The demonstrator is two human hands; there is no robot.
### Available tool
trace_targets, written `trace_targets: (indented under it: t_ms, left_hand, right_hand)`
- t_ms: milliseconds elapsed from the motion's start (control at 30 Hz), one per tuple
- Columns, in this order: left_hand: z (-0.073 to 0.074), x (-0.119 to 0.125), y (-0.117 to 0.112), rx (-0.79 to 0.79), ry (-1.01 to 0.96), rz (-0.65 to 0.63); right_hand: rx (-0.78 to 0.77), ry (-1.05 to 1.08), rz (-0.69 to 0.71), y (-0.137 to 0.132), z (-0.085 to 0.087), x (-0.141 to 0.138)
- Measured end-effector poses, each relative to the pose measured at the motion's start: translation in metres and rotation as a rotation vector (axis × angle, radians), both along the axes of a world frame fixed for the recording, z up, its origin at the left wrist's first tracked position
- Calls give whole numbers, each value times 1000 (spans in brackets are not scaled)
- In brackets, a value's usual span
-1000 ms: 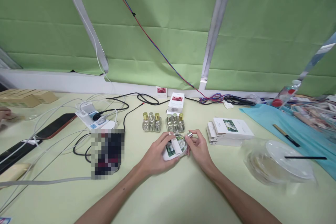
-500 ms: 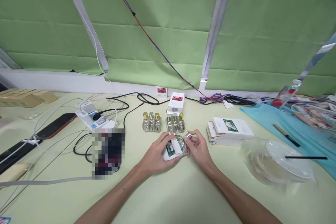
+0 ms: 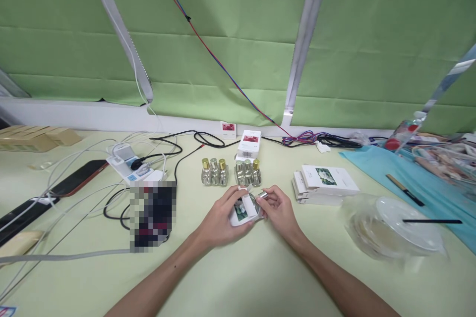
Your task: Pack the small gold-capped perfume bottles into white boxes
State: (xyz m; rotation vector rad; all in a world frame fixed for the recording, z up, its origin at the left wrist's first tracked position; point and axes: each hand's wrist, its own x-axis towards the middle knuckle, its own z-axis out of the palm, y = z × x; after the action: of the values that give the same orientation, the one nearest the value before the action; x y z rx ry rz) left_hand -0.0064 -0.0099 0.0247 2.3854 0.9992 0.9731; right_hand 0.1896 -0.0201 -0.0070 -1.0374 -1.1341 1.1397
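Observation:
My left hand is wrapped round a small white box with a white-flower picture, tilted just above the table. A glass perfume bottle lies partly inside the box's right end, its silver cap pointing up to the right. The fingers of my right hand are closed on the bottle at its cap end. Beyond my hands stand two rows of small glass bottles, the left row and the right row, with gold and pale caps.
White boxes lie stacked at right, near a bagged round container and a knife on blue cloth. Red-pictured boxes stand behind the bottles. Cables, a power strip and a phone occupy the left side.
The bottle has slid further into the box, so less of its glass shows. My right hand has moved slightly left with it; my left hand stays in place.

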Motion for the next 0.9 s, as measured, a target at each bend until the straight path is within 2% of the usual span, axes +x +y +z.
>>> trace_targets:
  t_ms: [267, 467, 900]
  left_hand:
    - [0, 1, 1, -2, 1, -2]
    - [-5, -1, 1, -36, 20, 15]
    - [-2, 1, 1, -37, 1, 6]
  right_hand:
    - [-7, -26, 10, 0, -4, 1]
    - [-2, -40, 5, -1, 2, 0]
    - [-16, -61, 11, -2, 4, -1]
